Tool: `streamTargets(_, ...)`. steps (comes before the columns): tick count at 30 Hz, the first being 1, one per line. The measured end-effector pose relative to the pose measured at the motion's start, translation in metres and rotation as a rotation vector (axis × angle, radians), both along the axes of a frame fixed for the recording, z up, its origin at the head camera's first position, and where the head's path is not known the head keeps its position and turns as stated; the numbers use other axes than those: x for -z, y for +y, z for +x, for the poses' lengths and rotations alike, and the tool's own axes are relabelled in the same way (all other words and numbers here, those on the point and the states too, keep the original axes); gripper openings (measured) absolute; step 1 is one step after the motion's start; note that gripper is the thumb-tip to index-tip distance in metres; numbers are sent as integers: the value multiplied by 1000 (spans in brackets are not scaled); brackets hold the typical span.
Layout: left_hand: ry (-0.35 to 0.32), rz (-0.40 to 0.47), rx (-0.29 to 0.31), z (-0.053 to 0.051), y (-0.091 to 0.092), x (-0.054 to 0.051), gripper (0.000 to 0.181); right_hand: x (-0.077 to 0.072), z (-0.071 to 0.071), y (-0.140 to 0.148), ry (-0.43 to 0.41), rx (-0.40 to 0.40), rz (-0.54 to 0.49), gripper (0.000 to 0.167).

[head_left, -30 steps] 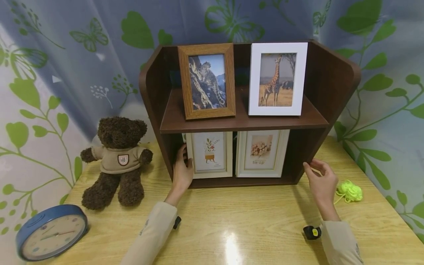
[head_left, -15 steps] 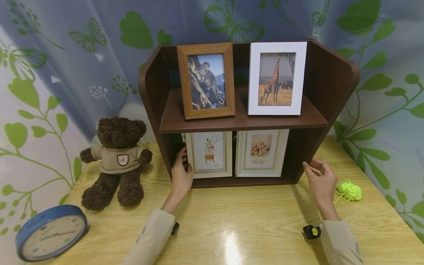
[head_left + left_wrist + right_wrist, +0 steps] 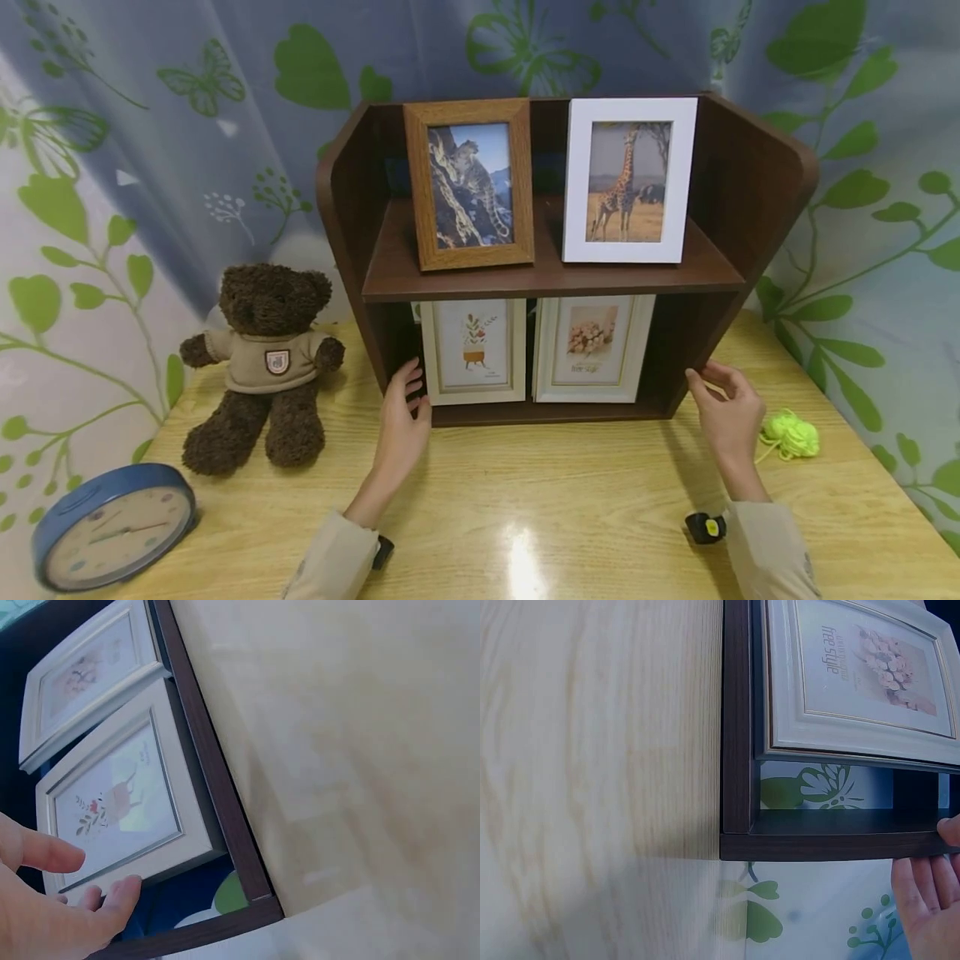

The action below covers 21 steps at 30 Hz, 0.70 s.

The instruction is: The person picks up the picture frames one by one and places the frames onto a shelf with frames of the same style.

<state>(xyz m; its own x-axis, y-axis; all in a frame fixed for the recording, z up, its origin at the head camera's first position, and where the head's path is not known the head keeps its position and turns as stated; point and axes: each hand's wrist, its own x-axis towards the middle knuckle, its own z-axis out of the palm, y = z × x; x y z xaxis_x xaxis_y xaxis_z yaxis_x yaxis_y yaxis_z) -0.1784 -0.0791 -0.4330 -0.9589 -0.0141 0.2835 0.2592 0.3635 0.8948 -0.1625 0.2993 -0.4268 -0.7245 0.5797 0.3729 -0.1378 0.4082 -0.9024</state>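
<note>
A dark brown two-tier shelf (image 3: 551,283) holds picture frames on both levels. My left hand (image 3: 401,429) is at the lower left opening, beside the cream picture frame with the potted plant print (image 3: 519,392). In the left wrist view that hand (image 3: 56,900) has its thumb and fingers spread apart, with nothing between them. My right hand (image 3: 731,412) pinches the shelf's right side panel between thumb and fingers, as the right wrist view shows. The cream "free style" frame (image 3: 547,383) stands in the lower right half.
On the upper tier stand a brown wooden frame (image 3: 468,257) and a white giraffe frame (image 3: 630,252). A teddy bear (image 3: 273,367) and a blue clock (image 3: 120,525) are to the left. Neon yarn (image 3: 791,435) lies to the right on the wooden table (image 3: 600,517).
My left hand has drawn back from the plant print frame's left edge, down and slightly left. The frames stay in place, and my right hand keeps its pinch on the side panel.
</note>
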Motion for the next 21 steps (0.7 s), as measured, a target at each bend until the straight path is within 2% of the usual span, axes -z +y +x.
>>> streamTargets(5,-31,-5,7,10,-7,1,51,0,-1,-1,-16,-6,-7,26)
streamTargets(8,-47,-7,10,13,-10,1,51,4,-3,4,-25,2,-3,27)
streamTargets(15,-120,5,9,18,-14,-3,56,3,-1,5,-7,10,-13,23)
streamTargets(21,-146,-12,3,21,-17,-6,57,1,2,5,-11,12,-20,16)
